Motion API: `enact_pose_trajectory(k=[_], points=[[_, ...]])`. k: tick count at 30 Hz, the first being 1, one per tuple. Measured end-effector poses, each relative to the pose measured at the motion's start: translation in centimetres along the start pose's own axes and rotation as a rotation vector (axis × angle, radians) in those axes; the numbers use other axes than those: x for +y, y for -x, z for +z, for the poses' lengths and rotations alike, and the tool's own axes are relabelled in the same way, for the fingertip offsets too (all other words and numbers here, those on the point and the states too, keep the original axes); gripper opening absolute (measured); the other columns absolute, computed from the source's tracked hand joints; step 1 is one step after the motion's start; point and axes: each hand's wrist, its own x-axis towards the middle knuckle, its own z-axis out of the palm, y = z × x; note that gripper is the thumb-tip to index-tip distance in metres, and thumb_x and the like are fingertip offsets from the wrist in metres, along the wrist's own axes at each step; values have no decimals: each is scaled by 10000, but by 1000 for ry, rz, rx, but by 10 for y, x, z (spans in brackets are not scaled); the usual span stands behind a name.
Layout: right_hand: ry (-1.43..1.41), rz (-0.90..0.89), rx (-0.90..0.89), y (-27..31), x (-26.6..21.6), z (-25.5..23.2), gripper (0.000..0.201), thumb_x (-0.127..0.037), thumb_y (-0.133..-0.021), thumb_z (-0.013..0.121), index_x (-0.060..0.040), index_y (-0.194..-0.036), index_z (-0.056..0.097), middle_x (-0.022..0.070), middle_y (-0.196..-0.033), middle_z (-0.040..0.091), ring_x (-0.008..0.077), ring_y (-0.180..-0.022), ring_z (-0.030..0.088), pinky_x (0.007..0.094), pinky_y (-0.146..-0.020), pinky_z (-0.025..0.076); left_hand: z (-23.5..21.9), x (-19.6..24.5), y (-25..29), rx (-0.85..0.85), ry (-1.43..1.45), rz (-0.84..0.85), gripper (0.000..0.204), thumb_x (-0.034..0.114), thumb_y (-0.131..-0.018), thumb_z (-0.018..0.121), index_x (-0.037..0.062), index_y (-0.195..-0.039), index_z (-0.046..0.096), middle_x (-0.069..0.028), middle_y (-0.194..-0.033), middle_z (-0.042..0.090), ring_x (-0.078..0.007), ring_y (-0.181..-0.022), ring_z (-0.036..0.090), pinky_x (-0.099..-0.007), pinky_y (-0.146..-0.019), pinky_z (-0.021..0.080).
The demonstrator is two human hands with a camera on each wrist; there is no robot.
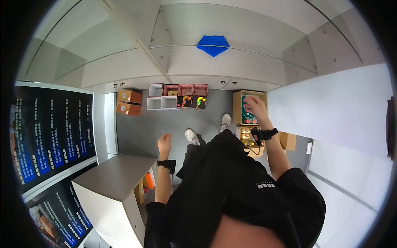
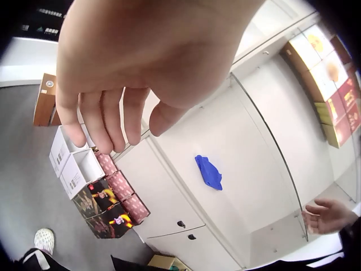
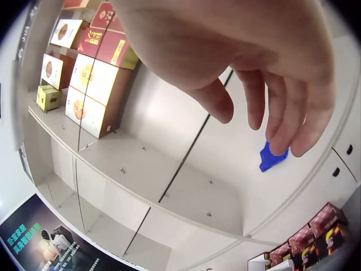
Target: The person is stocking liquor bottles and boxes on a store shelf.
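My left hand (image 1: 164, 144) hangs over the grey floor, fingers loosely bent and nothing in them. In the left wrist view its fingers (image 2: 113, 118) overlap the white open boxes (image 2: 79, 169). My right hand (image 1: 257, 110) is raised on the other side and overlaps a cardboard box (image 1: 237, 108) of teal-capped items (image 1: 249, 120). The right wrist view shows its thumb apart from relaxed fingers (image 3: 276, 113), also holding nothing. A crumpled blue cloth (image 1: 213, 44) lies on the cabinet shelf ahead, behind a glass edge, away from both hands.
Pink patterned boxes (image 1: 193, 89), black printed boxes (image 1: 198, 102) and brown boxes (image 1: 129, 108) stand on the floor along the cabinet (image 1: 186, 79). Another carton (image 1: 253, 153) sits near my right side. A grey-topped counter (image 1: 115, 173) stands at left. Gift boxes (image 3: 93, 84) fill part of a shelf.
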Motion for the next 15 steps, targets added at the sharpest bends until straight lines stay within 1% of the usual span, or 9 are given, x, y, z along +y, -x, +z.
enact_pose_trajectory(k=[1,4,7,9,10,12,13,14,15], points=[[8,39,18,3,3,15,339,-301,-916,606,-47,-1140,612,45,-1010,650,156,-847,643,289,-742,516,-5,-13,-8,-30,47,-32,363,329,-831,618,12,-992,694,-172,-924,707,-310,-918,678,-364,-814,507],[-62,138,11,5,29,47,336,-302,-909,614,-46,-1126,614,43,-1006,651,160,-844,645,297,-739,522,-16,-36,-27,-152,-55,-68,386,351,-818,613,15,-987,696,-176,-933,704,-326,-922,673,-381,-816,504],[-183,244,-37,8,65,66,315,-301,-905,614,-48,-1092,608,50,-995,642,186,-863,635,341,-752,533,-10,-49,-46,-171,-199,-2,403,373,-809,601,22,-983,696,-179,-945,700,-346,-924,663,-395,-813,503],[-280,338,-59,13,84,73,281,-290,-903,614,-56,-1058,604,73,-989,629,207,-891,622,362,-760,530,-2,-40,-50,-170,-256,54,353,345,-807,617,29,-940,697,-138,-859,697,-288,-835,662,-367,-768,500],[-333,386,-77,14,99,72,287,-294,-903,616,-61,-1069,601,78,-1016,626,214,-927,614,368,-795,522,4,-33,-49,-171,-286,81,328,331,-805,624,32,-919,697,-117,-816,695,-259,-790,661,-352,-745,498],[-442,482,-118,15,124,74,300,-304,-903,620,-72,-1091,596,88,-1068,620,229,-1000,597,380,-865,507,18,-25,-50,-277,-353,82,355,342,-807,595,40,-964,695,-158,-907,694,-327,-880,653,-393,-788,501],[-467,522,-73,19,135,75,298,-292,-903,616,-70,-1100,584,99,-1079,613,241,-1009,592,386,-870,504,24,-22,-53,-330,-387,80,370,347,-808,581,43,-987,695,-178,-952,694,-361,-925,650,-414,-809,503],[-462,533,-58,21,145,74,306,-291,-904,615,-66,-1108,580,101,-1083,610,243,-1008,593,388,-870,505,35,-30,-59,-361,-449,196,364,344,-809,577,47,-987,690,-176,-949,693,-364,-925,647,-419,-813,502],[-462,549,-43,25,157,74,313,-290,-904,614,-62,-1115,575,103,-1086,607,246,-1006,593,390,-870,506,55,-59,-70,-396,-514,310,358,340,-810,574,50,-986,686,-174,-945,691,-366,-925,645,-425,-816,500]])
